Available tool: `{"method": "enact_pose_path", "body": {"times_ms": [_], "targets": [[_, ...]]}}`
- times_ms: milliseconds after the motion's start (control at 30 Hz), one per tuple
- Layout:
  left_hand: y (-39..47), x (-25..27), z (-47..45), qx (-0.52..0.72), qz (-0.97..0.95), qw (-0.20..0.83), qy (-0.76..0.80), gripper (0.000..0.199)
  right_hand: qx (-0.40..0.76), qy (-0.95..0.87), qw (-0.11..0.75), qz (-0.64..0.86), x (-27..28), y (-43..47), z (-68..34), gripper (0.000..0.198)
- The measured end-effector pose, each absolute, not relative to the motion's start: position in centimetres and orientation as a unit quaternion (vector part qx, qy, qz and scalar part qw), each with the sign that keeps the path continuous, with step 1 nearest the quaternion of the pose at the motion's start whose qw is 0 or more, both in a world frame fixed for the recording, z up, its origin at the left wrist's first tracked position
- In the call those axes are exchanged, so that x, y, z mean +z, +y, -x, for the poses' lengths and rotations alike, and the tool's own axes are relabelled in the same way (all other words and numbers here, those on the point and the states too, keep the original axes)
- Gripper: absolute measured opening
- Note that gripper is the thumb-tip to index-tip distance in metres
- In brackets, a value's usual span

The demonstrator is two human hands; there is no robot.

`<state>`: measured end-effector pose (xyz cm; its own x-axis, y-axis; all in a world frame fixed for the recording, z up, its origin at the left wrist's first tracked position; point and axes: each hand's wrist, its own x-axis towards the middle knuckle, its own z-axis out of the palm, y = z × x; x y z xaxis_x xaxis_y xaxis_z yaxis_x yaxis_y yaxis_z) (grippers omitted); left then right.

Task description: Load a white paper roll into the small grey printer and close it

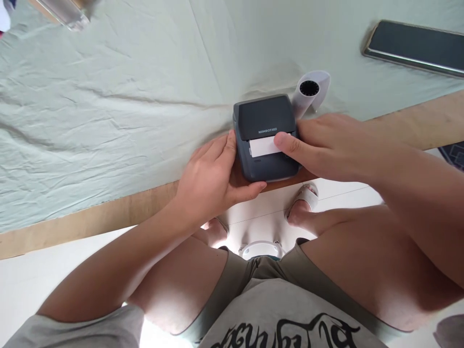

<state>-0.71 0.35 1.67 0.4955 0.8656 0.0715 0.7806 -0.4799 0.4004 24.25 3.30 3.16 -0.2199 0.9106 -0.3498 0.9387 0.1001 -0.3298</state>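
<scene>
A dark grey label printer (pixel 266 116) marked NIIMBOT sits at the table's near edge, with a white label (pixel 261 147) sticking out of its front slot. My left hand (pixel 212 169) is wrapped round the printer's left side, fingers along the side and thumb at the front lower corner. On the opposite side, my right hand (pixel 328 147) holds the printer, its thumb lying over the right end of the label. The fingers of that hand are mostly hidden beside the printer. Just behind it stands a curled white roll (pixel 302 99) with a dark round opening.
A dark phone (pixel 416 46) lies at the far right on the pale green cloth (pixel 126 72). At the upper left is a clear container (pixel 68 14), partly out of view. The table's bare wooden edge (pixel 145 198) runs along the near side, above my legs.
</scene>
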Motion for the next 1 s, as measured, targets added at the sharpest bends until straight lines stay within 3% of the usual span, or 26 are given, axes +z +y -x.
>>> {"method": "enact_pose_path", "body": {"times_ms": [167, 333, 467, 600, 667, 767, 900, 1000], "targets": [[0.4, 2.0, 0.6, 0.147, -0.841, 0.195, 0.483, 0.086, -0.231, 0.684, 0.051, -0.690, 5.8, 3.0, -22.4, 0.085], [0.4, 2.2, 0.6, 0.158, -0.809, 0.227, 0.519, 0.096, -0.169, 0.676, -0.008, -0.717, 7.1, 3.4, -22.4, 0.044], [0.6, 2.0, 0.6, 0.147, -0.833, 0.211, 0.490, 0.095, -0.142, 0.701, -0.141, -0.684, 7.4, 3.7, -22.6, 0.041], [0.7, 1.7, 0.8, 0.142, -0.842, 0.193, 0.484, 0.101, -0.131, 0.723, -0.212, -0.645, 8.4, 3.6, -22.1, 0.036], [0.7, 1.6, 1.0, 0.140, -0.845, 0.189, 0.480, 0.101, -0.092, 0.745, -0.194, -0.631, 8.8, 3.9, -21.8, 0.036], [0.7, 1.4, 1.2, 0.146, -0.855, 0.176, 0.467, 0.102, -0.040, 0.758, -0.090, -0.645, 8.9, 4.7, -21.3, 0.031], [0.7, 1.2, 1.4, 0.151, -0.864, 0.160, 0.452, 0.101, -0.080, 0.748, 0.025, -0.658, 8.1, 6.2, -20.8, 0.029], [0.8, 1.1, 1.6, 0.147, -0.866, 0.159, 0.451, 0.102, -0.098, 0.779, 0.051, -0.617, 7.2, 7.4, -21.1, 0.039]]}}
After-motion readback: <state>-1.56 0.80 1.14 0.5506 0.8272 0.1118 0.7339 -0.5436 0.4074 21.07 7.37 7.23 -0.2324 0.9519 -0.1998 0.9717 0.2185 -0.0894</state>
